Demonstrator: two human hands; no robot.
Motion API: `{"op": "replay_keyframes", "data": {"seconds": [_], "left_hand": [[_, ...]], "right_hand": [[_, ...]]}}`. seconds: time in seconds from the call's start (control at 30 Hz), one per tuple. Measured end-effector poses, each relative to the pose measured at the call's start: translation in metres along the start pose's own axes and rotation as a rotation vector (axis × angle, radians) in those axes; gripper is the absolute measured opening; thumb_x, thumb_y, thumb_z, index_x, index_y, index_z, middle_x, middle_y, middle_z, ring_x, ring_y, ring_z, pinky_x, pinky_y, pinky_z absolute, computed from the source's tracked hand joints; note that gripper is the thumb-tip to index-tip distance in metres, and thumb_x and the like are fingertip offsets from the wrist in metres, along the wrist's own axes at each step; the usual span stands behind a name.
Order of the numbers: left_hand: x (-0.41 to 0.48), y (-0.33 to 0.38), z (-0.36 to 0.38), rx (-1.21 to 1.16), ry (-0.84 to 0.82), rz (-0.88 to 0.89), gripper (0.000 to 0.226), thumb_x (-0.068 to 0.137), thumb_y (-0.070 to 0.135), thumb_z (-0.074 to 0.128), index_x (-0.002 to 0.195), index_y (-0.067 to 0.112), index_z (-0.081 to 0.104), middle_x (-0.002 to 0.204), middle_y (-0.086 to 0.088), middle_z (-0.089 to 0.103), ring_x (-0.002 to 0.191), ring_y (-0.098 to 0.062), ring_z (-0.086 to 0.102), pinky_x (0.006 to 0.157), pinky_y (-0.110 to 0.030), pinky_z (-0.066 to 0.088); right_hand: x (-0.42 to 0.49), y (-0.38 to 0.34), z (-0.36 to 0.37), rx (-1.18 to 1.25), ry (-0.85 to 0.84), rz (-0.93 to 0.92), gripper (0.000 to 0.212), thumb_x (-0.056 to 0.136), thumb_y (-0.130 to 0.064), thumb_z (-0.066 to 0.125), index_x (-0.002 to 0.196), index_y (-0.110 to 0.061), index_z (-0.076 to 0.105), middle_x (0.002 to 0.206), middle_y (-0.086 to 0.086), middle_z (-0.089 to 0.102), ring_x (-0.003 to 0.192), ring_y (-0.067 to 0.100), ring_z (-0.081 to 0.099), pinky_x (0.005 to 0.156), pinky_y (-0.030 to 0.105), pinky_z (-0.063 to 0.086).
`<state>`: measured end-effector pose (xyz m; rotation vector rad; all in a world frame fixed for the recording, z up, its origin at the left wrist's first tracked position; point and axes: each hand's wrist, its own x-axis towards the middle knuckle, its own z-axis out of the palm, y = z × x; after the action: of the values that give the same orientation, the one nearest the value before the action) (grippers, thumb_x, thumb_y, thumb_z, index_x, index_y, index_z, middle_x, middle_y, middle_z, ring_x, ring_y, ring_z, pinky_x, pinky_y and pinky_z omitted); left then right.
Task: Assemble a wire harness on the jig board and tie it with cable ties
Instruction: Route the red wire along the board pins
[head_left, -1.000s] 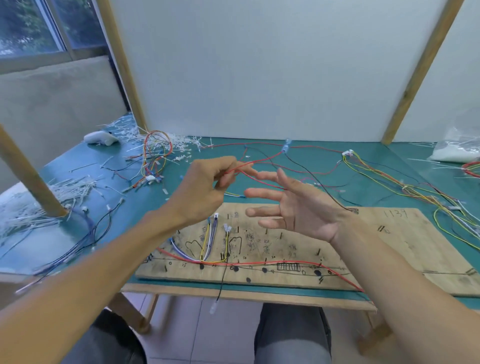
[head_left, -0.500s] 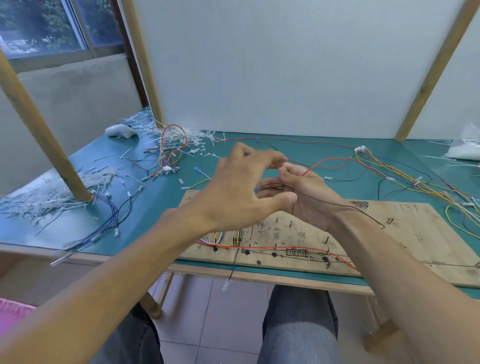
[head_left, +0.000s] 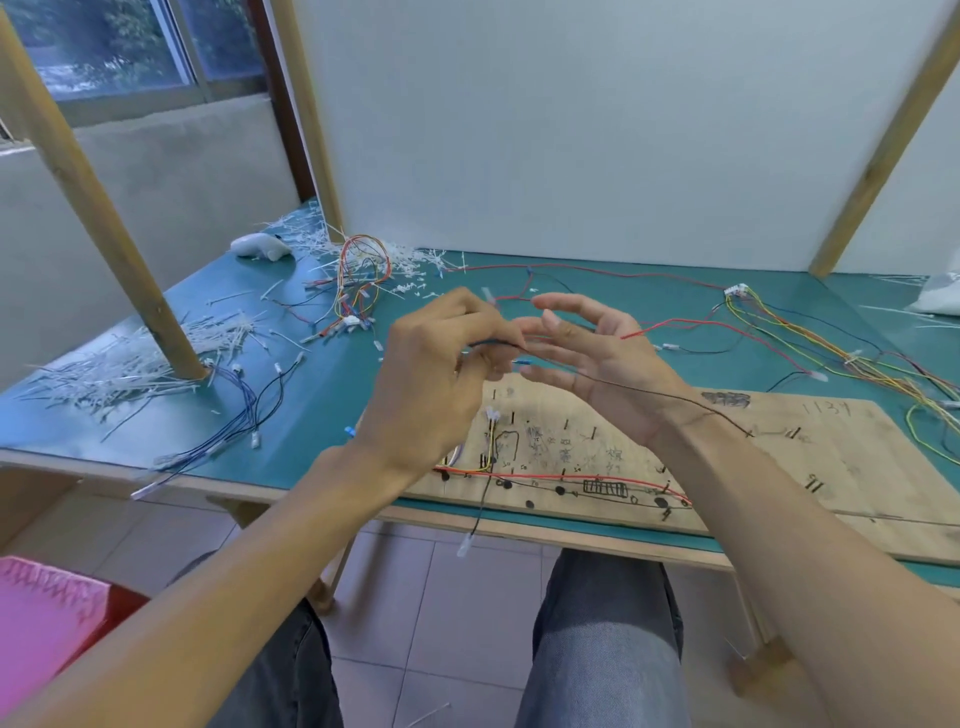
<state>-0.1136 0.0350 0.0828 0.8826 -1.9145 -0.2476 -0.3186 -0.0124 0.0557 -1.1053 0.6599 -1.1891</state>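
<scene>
Teal table (head_left: 322, 395) against a white back panel, window far left. Held above it, just over the jig board (head_left: 779, 467): thin black wire (head_left: 649, 392), one end pinched in the curled fingers of the left hand (head_left: 431, 384), the rest trailing across palm and wrist of the right hand (head_left: 597, 358) and down onto the board. Right hand spread wide, fingers near straight, no grip visible through the blur; fingertips close to the left hand's pinch. Small blue bit beside the pinch, too blurred to name.

Already on the board: red wire (head_left: 571, 475) along the front run, yellow leads (head_left: 491, 441) at the left branch, a hanging black lead (head_left: 480, 499) dropping over the front edge to a white connector. Hand-drawn marks and numbers all over. No tied bundle visible.

Judged step: routing, partway in. Sorting out the black wire before laying it; tying not begun. Next move, probably: pick the correct end, seat it at its mark, run the wire along the pegs beside the red one. Calls for both hands and light tension. Thin wire, likely to snag on the wrist or tangle with loose leads.

Further out: multicolour wires (head_left: 831, 353) at right, coiled bundle (head_left: 363, 270) at back, blue leads (head_left: 244, 410) at left, heap of white cable ties (head_left: 130, 364) round a wooden post (head_left: 104, 208).
</scene>
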Motion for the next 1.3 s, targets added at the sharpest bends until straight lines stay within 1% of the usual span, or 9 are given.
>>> {"op": "replay_keyframes", "data": {"seconds": [0.13,0.33,0.5,0.6,0.67,0.87,1.03,1.17,1.3], "left_hand": [[-0.026,-0.003,-0.025,-0.028,-0.051,0.159,0.018,0.093,-0.008,0.072,0.095,0.006,0.082,0.097,-0.004,0.067,0.088,-0.020,0.070,0.074,-0.037,0.058],[-0.074,-0.020,-0.066,-0.035,-0.023,0.132,0.019,0.093,-0.004,0.067,0.092,0.006,0.082,0.103,-0.008,0.071,0.098,-0.023,0.074,0.085,-0.035,0.057],[-0.103,-0.036,-0.088,-0.039,0.016,-0.010,0.019,0.088,-0.003,0.069,0.085,0.010,0.082,0.107,-0.007,0.070,0.100,-0.024,0.074,0.089,-0.036,0.057],[-0.116,-0.045,-0.088,-0.140,0.000,-0.155,0.020,0.091,0.008,0.070,0.073,0.012,0.080,0.110,-0.005,0.071,0.100,-0.027,0.074,0.088,-0.042,0.061],[-0.120,-0.051,-0.083,-0.173,-0.019,-0.255,0.023,0.094,0.004,0.070,0.078,0.016,0.081,0.108,-0.001,0.074,0.102,-0.028,0.074,0.088,-0.044,0.062],[-0.126,-0.066,-0.071,-0.318,0.045,-0.471,0.026,0.095,-0.004,0.065,0.097,0.018,0.079,0.100,-0.007,0.076,0.097,-0.031,0.076,0.086,-0.051,0.063],[-0.126,-0.071,-0.066,-0.042,0.130,-0.550,0.032,0.087,-0.001,0.075,0.082,0.030,0.080,0.095,0.009,0.076,0.089,-0.014,0.077,0.081,-0.037,0.064],[-0.118,-0.069,-0.057,0.197,0.119,-0.494,0.025,0.083,0.010,0.080,0.082,0.035,0.079,0.090,0.022,0.072,0.088,0.000,0.070,0.074,-0.008,0.050],[-0.121,-0.074,-0.049,0.321,-0.008,-0.520,0.022,0.086,0.020,0.081,0.086,0.041,0.077,0.089,0.017,0.067,0.084,0.001,0.058,0.079,-0.015,0.046]], "right_hand": [[0.004,0.004,-0.004,0.162,0.036,0.082,0.033,0.111,-0.026,0.051,0.138,-0.006,0.056,0.136,0.025,0.066,0.126,0.047,0.065,0.094,0.051,0.061],[0.004,-0.004,-0.011,0.053,-0.223,0.505,0.095,0.095,-0.082,0.015,0.142,-0.012,0.060,0.119,0.028,0.070,0.093,0.044,0.076,0.064,0.043,0.064],[0.001,-0.018,-0.016,0.239,-0.053,0.315,0.065,0.100,-0.065,0.043,0.100,-0.014,0.083,0.097,0.006,0.079,0.079,0.017,0.078,0.051,0.024,0.060],[-0.002,-0.014,-0.012,0.309,0.029,0.200,0.027,0.089,-0.045,0.075,0.085,-0.018,0.073,0.087,-0.003,0.066,0.073,0.010,0.068,0.053,0.019,0.055],[-0.004,-0.005,-0.004,0.320,0.016,0.157,0.027,0.078,-0.031,0.089,0.082,-0.022,0.065,0.080,-0.006,0.057,0.069,0.010,0.061,0.052,0.018,0.050],[-0.004,0.025,0.024,0.059,-0.088,0.146,0.045,0.091,0.004,0.066,0.068,-0.024,0.039,0.066,-0.002,0.042,0.060,0.016,0.045,0.052,0.026,0.039],[-0.012,0.032,0.029,-0.422,-0.006,0.161,0.009,0.107,-0.008,0.054,0.104,-0.011,0.062,0.081,0.013,0.062,0.076,0.033,0.065,0.062,0.041,0.057],[-0.021,0.027,0.023,-0.401,0.001,0.157,0.037,0.114,-0.032,0.040,0.124,-0.007,0.066,0.108,0.019,0.072,0.099,0.044,0.074,0.083,0.053,0.062],[-0.032,0.027,0.014,-0.425,0.004,0.113,0.045,0.106,-0.044,0.053,0.117,-0.006,0.075,0.115,0.020,0.075,0.101,0.039,0.074,0.083,0.051,0.063]]}}
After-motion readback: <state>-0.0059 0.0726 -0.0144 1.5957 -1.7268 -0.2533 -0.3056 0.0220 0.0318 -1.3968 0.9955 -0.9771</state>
